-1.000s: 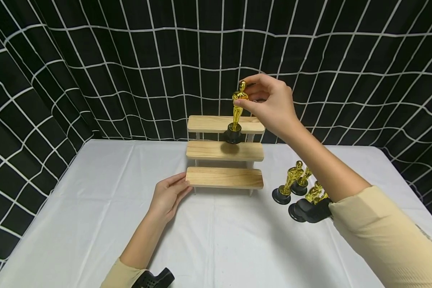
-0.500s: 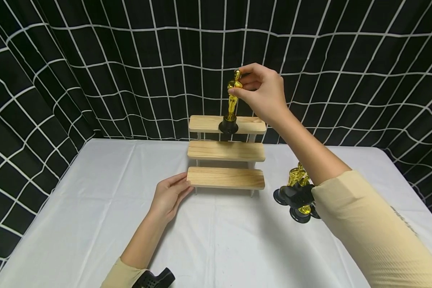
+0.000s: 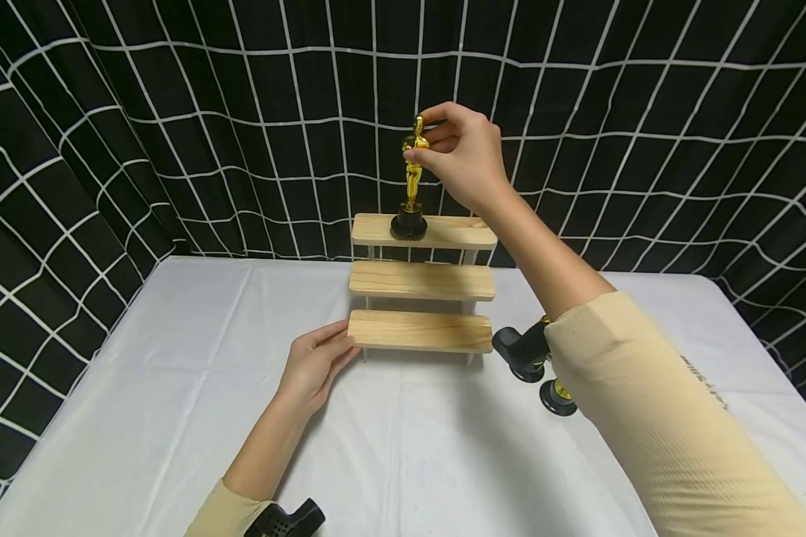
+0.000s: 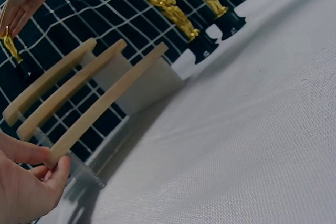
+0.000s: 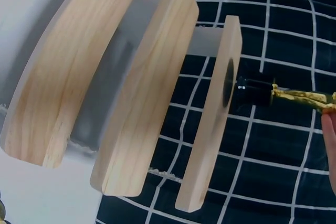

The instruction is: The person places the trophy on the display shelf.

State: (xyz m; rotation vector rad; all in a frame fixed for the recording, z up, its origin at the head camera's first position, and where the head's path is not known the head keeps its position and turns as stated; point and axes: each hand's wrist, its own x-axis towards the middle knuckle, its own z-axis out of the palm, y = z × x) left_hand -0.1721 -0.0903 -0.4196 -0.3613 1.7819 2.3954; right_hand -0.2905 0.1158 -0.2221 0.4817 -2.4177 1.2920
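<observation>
The statuette [image 3: 413,179] is pinched upright by the right hand [image 3: 466,153], its base over the far shelf [image 3: 462,233]; the near shelf [image 3: 419,333] is pinched by the left hand [image 3: 317,367].

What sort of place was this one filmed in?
Probably a staged recording area, perhaps a small studio: a black gridded curtain hangs behind and to both sides, a plain white tablecloth covers the work surface, and a wrist camera shows.
</observation>
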